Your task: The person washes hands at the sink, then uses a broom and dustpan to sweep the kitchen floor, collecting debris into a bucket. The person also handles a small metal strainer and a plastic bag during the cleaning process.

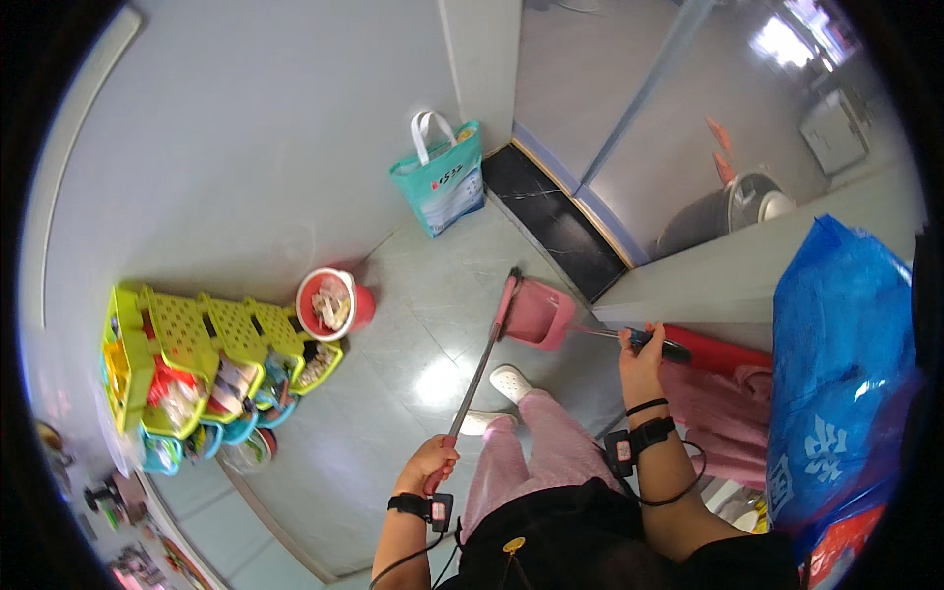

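My left hand (pixel 428 466) grips the pink end of a broom's grey handle (pixel 478 376). The pink broom head (pixel 506 304), with dark bristles, meets the open side of a pink dustpan (pixel 543 313) on the grey tiled floor. Around the dustpan's dark handle (pixel 667 346), on the right, my right hand (pixel 643 360) is closed. Part of that handle is hidden by the fingers. Whatever lies under the broom head cannot be made out.
A red bucket (pixel 361 306) with waste inside stands by the wall, beside stacked green baskets (pixel 181 332). A teal tote bag (pixel 442 184) leans near the black threshold (pixel 553 214) of a glass door (pixel 612 96). A large blue bag (pixel 841 346) stands close on my right.
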`<state>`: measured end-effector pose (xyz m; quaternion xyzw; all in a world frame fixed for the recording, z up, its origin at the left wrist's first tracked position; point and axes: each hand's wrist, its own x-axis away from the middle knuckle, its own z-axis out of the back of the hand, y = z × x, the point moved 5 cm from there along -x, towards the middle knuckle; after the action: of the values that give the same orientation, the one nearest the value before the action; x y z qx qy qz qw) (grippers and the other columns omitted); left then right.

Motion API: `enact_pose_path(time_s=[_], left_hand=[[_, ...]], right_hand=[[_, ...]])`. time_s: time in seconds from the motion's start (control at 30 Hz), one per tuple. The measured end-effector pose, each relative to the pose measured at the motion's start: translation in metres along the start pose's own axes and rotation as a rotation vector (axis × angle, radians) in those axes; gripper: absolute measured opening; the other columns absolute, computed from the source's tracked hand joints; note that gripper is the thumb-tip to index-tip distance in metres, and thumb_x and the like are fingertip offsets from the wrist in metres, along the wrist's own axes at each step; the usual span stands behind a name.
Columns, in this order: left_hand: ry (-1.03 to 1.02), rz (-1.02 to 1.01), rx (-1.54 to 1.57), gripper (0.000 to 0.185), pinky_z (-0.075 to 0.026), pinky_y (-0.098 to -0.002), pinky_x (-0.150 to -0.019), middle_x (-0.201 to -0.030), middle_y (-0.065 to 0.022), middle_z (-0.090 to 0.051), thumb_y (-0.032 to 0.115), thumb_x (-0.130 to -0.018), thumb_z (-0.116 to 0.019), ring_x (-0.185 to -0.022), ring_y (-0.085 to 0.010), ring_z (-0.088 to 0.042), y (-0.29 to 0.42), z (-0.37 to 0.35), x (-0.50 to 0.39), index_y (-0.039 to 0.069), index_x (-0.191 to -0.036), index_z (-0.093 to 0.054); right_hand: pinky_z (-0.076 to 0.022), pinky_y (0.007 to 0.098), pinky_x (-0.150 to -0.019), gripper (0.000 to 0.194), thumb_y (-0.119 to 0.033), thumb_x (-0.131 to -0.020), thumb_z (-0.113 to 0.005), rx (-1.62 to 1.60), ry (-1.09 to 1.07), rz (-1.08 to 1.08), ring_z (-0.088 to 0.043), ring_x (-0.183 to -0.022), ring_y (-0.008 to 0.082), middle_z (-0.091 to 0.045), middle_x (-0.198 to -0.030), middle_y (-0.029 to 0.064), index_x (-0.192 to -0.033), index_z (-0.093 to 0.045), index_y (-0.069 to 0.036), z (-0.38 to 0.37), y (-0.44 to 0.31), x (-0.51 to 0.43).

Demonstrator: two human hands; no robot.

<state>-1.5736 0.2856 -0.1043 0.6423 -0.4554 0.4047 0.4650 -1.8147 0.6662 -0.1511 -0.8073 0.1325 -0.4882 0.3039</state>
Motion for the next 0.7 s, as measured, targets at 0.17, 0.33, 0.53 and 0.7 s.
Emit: enact_pose_path(time_s=[0.17, 0.33, 0.53, 0.7], left_hand=[[0.236, -0.184, -0.384, 0.018, -0.042, -0.0318, -0.037, -0.057, -0.0052, -0.049, 0.005, -0.073, -0.055, -0.042, -0.0169, -0.049, 0.079, -0.005, 0.012, 0.005, -0.088, -0.045], [0.327, -0.296, -0.669, 0.017, -0.044, -0.0336, -0.039, -0.058, -0.0083, -0.053, 0.005, -0.072, -0.056, -0.044, -0.0186, -0.053, 0.171, -0.001, -0.005, 0.004, -0.087, -0.047], [0.235, -0.399, -0.729, 0.015, -0.039, -0.0311, -0.035, -0.056, -0.0038, -0.049, 0.011, -0.079, -0.060, -0.041, -0.0154, -0.049, 0.291, -0.006, -0.042, 0.007, -0.087, -0.048], [0.131, -0.461, -0.688, 0.017, -0.040, -0.0303, -0.036, -0.059, -0.0041, -0.048, 0.017, -0.083, -0.058, -0.042, -0.0145, -0.048, 0.394, -0.010, -0.104, 0.008, -0.091, -0.046]], right_hand=[[-0.0497, 0.0260, -0.070, 0.030, -0.038, -0.087, -0.061, -0.131, 0.027, -0.108, -0.049, -0.089, 0.0193, -0.050, -0.104, 0.0038, -0.096, -0.055, -0.010, 0.025, -0.009, 0.014], [-0.0495, 0.0238, -0.067, 0.031, -0.039, -0.087, -0.062, -0.150, -0.006, -0.095, -0.051, -0.085, 0.0166, -0.053, -0.101, 0.0024, -0.098, -0.055, -0.010, 0.011, -0.021, 0.030], [-0.0493, 0.0242, -0.067, 0.028, -0.036, -0.088, -0.062, -0.087, -0.004, -0.057, -0.053, -0.078, 0.0163, -0.055, -0.093, 0.0006, -0.097, -0.056, -0.010, 0.000, -0.029, 0.029], [-0.0499, 0.0338, -0.079, 0.045, -0.046, -0.083, -0.063, -0.101, 0.002, 0.055, -0.047, -0.098, 0.0169, -0.049, -0.114, 0.0046, -0.107, -0.052, -0.009, 0.009, -0.025, 0.023]])
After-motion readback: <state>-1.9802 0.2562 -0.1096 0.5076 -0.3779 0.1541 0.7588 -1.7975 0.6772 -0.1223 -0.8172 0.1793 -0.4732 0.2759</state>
